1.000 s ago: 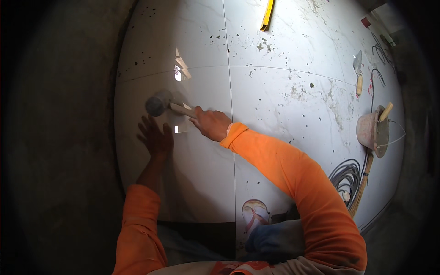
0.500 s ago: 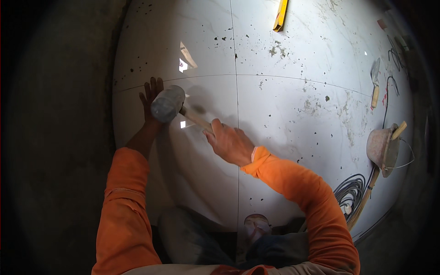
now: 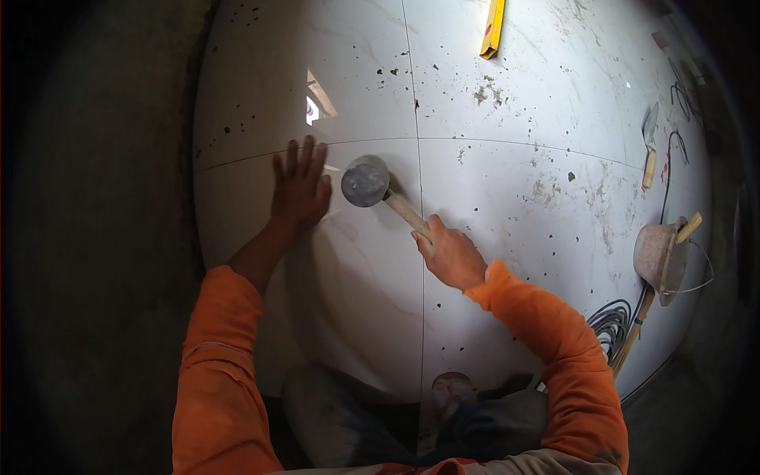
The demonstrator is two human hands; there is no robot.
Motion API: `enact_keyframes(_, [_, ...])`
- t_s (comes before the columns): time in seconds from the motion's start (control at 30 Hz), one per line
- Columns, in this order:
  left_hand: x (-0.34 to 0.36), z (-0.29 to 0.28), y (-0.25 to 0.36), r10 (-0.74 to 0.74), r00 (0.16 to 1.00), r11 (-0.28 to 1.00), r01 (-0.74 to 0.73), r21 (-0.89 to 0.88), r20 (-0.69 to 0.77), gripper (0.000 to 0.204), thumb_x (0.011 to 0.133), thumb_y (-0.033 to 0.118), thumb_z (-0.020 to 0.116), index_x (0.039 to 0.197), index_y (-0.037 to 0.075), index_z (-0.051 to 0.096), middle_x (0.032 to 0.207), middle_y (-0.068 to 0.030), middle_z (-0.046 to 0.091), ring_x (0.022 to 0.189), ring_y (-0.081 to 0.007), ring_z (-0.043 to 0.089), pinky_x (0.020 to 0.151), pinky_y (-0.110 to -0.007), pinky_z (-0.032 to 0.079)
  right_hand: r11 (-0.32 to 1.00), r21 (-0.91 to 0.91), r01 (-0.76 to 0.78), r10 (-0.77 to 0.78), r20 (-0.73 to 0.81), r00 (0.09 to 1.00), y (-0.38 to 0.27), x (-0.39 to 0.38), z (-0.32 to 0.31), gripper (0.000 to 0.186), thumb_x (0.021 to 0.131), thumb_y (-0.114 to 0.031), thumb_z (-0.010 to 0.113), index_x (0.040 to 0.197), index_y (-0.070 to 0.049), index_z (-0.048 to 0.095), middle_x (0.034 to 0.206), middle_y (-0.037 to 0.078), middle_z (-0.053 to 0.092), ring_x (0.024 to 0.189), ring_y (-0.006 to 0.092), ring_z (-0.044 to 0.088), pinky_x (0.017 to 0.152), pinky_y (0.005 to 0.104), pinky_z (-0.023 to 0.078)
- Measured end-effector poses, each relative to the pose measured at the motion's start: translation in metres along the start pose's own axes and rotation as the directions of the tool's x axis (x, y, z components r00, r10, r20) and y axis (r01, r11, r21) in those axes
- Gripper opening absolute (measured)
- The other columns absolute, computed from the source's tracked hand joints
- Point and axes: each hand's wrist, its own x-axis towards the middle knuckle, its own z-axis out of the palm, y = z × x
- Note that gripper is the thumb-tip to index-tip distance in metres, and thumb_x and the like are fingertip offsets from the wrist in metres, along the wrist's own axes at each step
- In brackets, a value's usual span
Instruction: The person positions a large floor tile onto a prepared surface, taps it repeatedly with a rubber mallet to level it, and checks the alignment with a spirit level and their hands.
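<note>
My right hand (image 3: 453,253) is closed round the wooden handle of a mallet (image 3: 364,181) with a dark grey, round head, held over a glossy white marble-look floor tile (image 3: 360,309) near a grout line. To the left of the mallet head, my left hand (image 3: 301,186) lies with fingers spread on the same tile, its fingertips near the line between tiles. The two hands are apart, and the left one holds nothing.
A yellow level (image 3: 492,28) lies at the top. At the right are a trowel (image 3: 650,144), a bucket (image 3: 655,253) with a wooden handle sticking out, a coiled cable (image 3: 608,324) and a broom (image 3: 632,336). A dark concrete strip (image 3: 111,222) borders the left; my sandalled foot (image 3: 451,388) is below.
The mallet and my right hand have moved right and somewhat down in the view. My left hand has moved up from a second ago, and rightward from half a second ago.
</note>
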Motion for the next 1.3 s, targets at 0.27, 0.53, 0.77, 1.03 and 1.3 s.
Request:
enact_keyframes(0.27, [0.024,-0.002,0.022,0.159,0.987,0.987,-0.16,-0.024,-0.013,0.06,0.098,0.035,0.033,0.153,0.013,0.024,0.161,-0.0119,0.017,0.149,-0.0368,0.011,0.119,-0.058,0.005,0.995,0.03,0.091,-0.086,-0.14,0.986,0.019,-0.014,0.025,0.035,0.099,-0.032,0.052,0.097,0.002,0.044,0.064,0.024,0.06,0.058,0.0442,0.062,0.057,0.0518,0.051])
enact_keyframes(0.53, [0.028,0.001,0.017,0.193,0.981,0.98,-0.193,-0.046,-0.011,0.058,0.099,0.037,0.034,0.154,0.02,0.023,0.162,-0.0118,0.015,0.149,-0.0382,0.009,0.118,-0.06,0.002,0.996,0.031,0.085,-0.079,-0.149,0.986,0.012,-0.015,0.023,0.034,0.099,-0.031,0.053,0.097,0.002,0.045,0.064,0.024,0.061,0.058,0.0438,0.062,0.056,0.0514,0.051])
enact_keyframes(0.77, [0.032,-0.002,0.016,0.247,0.969,0.967,-0.247,-0.063,-0.014,0.059,0.098,0.039,0.034,0.154,0.021,0.025,0.162,-0.0115,0.015,0.149,-0.0389,0.008,0.117,-0.062,0.002,0.995,0.04,0.095,-0.089,-0.124,0.988,0.025,-0.011,0.025,0.035,0.097,-0.032,0.056,0.094,0.002,0.047,0.068,0.024,0.062,0.059,0.0439,0.062,0.056,0.0515,0.049])
enact_keyframes(1.03, [0.053,-0.012,0.013,0.411,0.911,0.909,-0.412,-0.06,-0.03,0.063,0.093,0.045,0.041,0.151,0.021,0.033,0.16,-0.0132,0.02,0.148,-0.04,0.013,0.116,-0.063,0.005,0.964,0.025,-0.264,0.228,-0.586,0.777,0.109,-0.008,-0.015,0.039,0.093,-0.041,0.061,0.101,-0.004,0.054,0.086,0.021,0.066,0.077,0.0437,0.064,0.07,0.049,0.051])
enact_keyframes(1.3, [0.068,-0.011,0.013,0.445,0.895,0.895,-0.445,0.004,0.006,0.064,0.093,0.047,0.042,0.152,0.024,0.031,0.161,-0.0128,0.02,0.148,-0.0398,0.013,0.116,-0.063,0.004,0.863,-0.148,-0.484,0.153,-0.834,0.529,0.174,0.0,-0.039,0.037,0.092,-0.036,0.064,0.109,-0.004,0.056,0.102,0.014,0.062,0.095,0.0367,0.062,0.079,0.0465,0.048])
